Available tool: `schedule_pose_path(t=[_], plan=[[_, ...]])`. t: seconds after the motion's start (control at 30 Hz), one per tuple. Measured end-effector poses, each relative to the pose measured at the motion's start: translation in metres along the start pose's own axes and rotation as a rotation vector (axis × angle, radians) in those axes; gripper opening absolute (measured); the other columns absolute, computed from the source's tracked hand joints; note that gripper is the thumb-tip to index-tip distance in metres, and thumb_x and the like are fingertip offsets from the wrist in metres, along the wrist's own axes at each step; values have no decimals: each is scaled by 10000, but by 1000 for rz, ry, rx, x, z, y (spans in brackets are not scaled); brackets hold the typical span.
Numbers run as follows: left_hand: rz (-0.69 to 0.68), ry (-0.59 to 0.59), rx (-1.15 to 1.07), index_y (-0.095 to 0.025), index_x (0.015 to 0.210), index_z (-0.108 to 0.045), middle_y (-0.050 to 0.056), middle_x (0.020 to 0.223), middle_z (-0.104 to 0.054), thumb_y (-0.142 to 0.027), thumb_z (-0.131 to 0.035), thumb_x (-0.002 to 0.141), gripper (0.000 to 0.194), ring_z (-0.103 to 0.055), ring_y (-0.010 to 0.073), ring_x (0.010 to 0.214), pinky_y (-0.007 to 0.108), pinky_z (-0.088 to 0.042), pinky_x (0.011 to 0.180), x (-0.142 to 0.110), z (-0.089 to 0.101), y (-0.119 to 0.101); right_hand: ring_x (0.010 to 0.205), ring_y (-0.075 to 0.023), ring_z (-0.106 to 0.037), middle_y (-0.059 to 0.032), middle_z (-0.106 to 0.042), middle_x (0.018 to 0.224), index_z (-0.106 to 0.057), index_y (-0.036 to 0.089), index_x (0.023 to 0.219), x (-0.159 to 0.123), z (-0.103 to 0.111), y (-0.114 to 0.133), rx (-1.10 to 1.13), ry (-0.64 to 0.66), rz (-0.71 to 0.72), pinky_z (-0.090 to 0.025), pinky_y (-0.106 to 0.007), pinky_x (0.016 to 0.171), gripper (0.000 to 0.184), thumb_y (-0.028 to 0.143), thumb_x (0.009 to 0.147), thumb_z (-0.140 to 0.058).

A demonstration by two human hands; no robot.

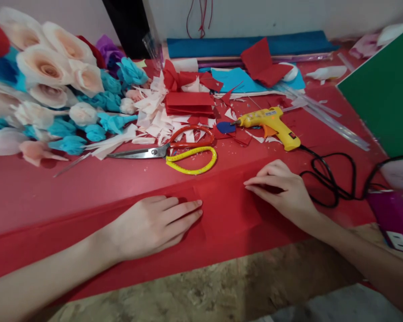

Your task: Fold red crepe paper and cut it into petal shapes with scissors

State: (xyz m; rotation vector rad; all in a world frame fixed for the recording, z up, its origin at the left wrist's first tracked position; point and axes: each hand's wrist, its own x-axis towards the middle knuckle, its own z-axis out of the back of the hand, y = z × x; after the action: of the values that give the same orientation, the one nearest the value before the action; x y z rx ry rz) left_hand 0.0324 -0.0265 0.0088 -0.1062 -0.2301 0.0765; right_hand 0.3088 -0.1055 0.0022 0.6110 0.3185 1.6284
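Partly cut off, red paper (226,201), left hand (157,226) flat on it, right hand (282,188) pinched, contents unclear.

Person's upper limbs, head view. Left hand (154,226): bare, with slender, tapering fingers, a smooth, gently rounded back and short-looking nails; the thumb is hidden. Left forearm (60,264): uncovered from the narrow wrist to the picture's edge. Right hand (284,188): likewise bare and slim-fingered, the nails too small to tell in detail. Right forearm (359,252): slender and uncovered as far as it shows. Grey patch (349,304), lower edge: blurred; whether it is clothing cannot be determined.
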Motion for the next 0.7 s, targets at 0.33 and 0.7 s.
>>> schedule_pose_path(t=[0.33, 0.7], plan=[[6, -35, -9, -132, 1072, -601, 68, 1052, -687, -157, -433, 869, 264, -647, 169, 768, 304, -534, 662, -2, -4, 0, 691, -175, -509, -14, -638, 649, -717, 220, 766, -1, 0, -4, 6, 22, -17, -397, -341, 683, 111, 265, 800, -622], [15, -23, -13, -141, 1108, -577, 55, 1095, -669, -183, -431, 881, 273, -629, 176, 788, 319, -520, 678, -7, -7, 0, 772, -178, -508, 0, -597, 778, -694, 276, 932, 3, 15, -19, -39, 255, 100, -328, -341, 729, 234, 393, 730, -680]])
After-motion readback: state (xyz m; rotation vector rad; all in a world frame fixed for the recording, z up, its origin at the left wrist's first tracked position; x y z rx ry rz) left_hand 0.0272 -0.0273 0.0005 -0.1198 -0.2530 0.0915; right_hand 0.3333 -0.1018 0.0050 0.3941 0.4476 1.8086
